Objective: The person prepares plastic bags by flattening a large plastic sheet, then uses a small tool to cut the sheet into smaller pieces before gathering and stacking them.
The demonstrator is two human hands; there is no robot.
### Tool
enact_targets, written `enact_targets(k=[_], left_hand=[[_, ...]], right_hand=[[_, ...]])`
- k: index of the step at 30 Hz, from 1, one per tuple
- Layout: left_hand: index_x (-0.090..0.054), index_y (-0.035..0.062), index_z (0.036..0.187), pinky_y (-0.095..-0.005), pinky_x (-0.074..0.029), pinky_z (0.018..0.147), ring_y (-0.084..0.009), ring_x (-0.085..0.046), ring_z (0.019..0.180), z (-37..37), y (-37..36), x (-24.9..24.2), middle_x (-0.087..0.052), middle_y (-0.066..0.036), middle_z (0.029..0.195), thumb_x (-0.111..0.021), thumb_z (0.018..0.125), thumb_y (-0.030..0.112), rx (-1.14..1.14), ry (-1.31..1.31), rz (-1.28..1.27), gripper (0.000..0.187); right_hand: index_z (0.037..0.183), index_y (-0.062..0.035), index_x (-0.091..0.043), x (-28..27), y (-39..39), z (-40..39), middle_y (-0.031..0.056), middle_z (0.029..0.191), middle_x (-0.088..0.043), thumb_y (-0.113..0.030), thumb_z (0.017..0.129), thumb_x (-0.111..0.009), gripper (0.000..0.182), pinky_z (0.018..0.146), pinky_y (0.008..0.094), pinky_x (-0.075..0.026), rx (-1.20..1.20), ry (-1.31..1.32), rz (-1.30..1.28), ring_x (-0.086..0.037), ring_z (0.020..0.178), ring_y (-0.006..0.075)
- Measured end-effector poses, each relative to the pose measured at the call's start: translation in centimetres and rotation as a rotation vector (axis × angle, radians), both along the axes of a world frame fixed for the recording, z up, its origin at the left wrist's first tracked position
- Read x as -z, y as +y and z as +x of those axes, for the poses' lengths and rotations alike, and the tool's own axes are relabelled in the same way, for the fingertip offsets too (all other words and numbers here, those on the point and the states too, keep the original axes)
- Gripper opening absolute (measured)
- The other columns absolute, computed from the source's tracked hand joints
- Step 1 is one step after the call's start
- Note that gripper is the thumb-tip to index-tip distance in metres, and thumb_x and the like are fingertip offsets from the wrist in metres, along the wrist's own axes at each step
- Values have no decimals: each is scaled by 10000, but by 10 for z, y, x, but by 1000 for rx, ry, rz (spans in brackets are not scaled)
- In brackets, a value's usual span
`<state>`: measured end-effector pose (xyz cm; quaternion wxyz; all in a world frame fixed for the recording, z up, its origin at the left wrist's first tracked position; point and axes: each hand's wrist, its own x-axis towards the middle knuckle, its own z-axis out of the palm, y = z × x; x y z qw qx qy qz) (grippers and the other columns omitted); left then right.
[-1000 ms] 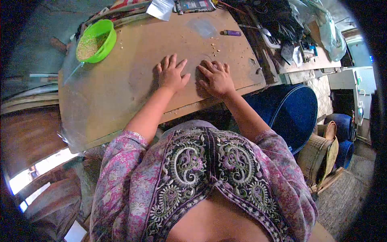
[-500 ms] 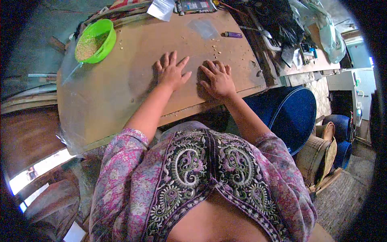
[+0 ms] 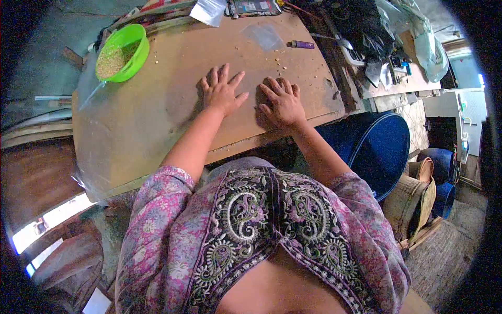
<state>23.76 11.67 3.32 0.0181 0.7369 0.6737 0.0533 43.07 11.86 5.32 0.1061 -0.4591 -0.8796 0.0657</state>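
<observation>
Two hands flat on the board, holding nothing.

The left hand (image 3: 221, 92) lies palm down with fingers spread, and the right hand (image 3: 283, 103) rests just beside it, fingers loosely curled, on the brown board (image 3: 157, 120). The scattered grains (image 3: 278, 64) lie just beyond the right hand's fingertips (nearer it than the left); the green bowl (image 3: 122, 52) of grain sits well off beyond the left hand.

Bowl (image 3: 123, 51) far left of my hands: bright green
Board (image 3: 157, 115) under my hands: brown
Lighter (image 3: 302, 45) beyond my right hand (image 3: 282, 103): purple
My tunic (image 3: 261, 235): purple floral, paisley embroidery
</observation>
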Motion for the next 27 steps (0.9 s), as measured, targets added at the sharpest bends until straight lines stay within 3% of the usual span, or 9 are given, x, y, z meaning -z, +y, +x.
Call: enact_targets(k=[25, 27], left_hand=[[-315, 313, 1248, -553, -154, 923, -325, -153, 1223, -2, -1, -9, -195, -95, 1344, -439, 771, 466, 10, 63, -13, 517], [-298, 304, 1259, -554, -176, 913, -327, -153, 1223, -1, -1, -9, -178, -99, 1349, -432, 781, 463, 18, 86, -31, 521]], right_hand=[[1111, -146, -478, 11, -5, 6, 79, 1185, -405, -390, 741, -489, 444, 949, 557, -161, 90, 52, 67, -303, 1141, 316], [1029, -121, -515, 11, -5, 8, 75, 1085, -476, -328, 729, -520, 364, 924, 504, -254, 116, 61, 120, -375, 1081, 303]])
